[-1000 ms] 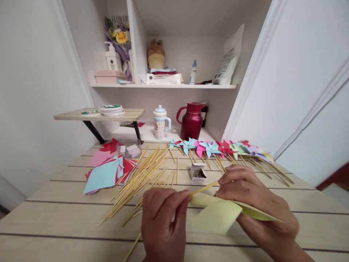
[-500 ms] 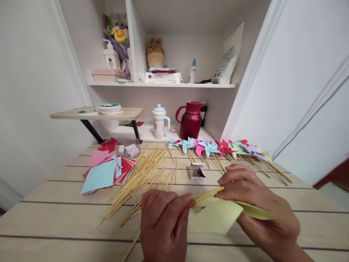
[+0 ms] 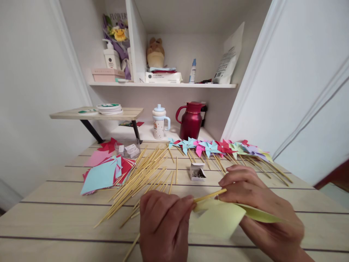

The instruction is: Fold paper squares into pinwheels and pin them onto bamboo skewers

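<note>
My left hand (image 3: 165, 222) is closed around a thin wooden stick (image 3: 209, 195), whose end points right toward my other hand. Pale yellow paper folded into a pinwheel (image 3: 222, 220) hangs just below the stick. My right hand (image 3: 261, 207) is closed on this pinwheel, with its fingers at the paper's middle near the stick's tip. A small shiny bit shows by those fingertips, too small to name. Beyond the hands sits a little open box (image 3: 197, 173) of metal pins. Left of it lies a spread of loose wooden sticks (image 3: 136, 182).
Finished pinwheels (image 3: 211, 147) on sticks line the table's back right. Coloured paper squares (image 3: 100, 176) are stacked at left, by a clear plastic box (image 3: 128, 149). Behind stand a cup (image 3: 159, 123), a red jug (image 3: 191, 122) and a small raised shelf (image 3: 125, 113).
Both hands keep their hold. My right hand, the pinwheel and the stick's tip have shifted slightly right and down.
</note>
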`<move>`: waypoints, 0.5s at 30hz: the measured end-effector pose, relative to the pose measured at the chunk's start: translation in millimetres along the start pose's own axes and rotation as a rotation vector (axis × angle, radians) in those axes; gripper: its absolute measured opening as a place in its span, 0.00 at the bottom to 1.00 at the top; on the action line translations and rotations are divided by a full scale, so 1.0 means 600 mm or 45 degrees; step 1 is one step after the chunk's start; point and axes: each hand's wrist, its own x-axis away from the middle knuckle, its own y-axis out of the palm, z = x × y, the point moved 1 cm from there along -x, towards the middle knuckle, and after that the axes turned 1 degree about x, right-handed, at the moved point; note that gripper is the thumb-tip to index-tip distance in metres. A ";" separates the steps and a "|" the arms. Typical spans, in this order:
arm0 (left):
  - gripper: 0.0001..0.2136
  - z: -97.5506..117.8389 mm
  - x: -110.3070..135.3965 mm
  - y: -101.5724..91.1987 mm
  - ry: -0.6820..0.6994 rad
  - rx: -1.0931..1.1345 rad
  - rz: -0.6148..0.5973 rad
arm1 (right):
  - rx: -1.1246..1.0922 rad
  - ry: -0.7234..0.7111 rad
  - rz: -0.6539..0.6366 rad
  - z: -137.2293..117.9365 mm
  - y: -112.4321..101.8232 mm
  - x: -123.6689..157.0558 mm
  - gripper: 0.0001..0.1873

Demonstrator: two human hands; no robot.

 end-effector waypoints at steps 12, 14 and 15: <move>0.10 0.002 -0.004 -0.007 0.089 -0.062 0.017 | 0.009 -0.008 -0.001 0.000 -0.002 -0.002 0.15; 0.11 0.002 -0.004 -0.005 0.100 -0.089 0.029 | 0.000 -0.009 -0.014 0.002 -0.003 -0.001 0.15; 0.12 0.003 -0.003 -0.004 0.112 -0.106 0.050 | -0.002 -0.005 -0.023 0.003 -0.003 0.000 0.15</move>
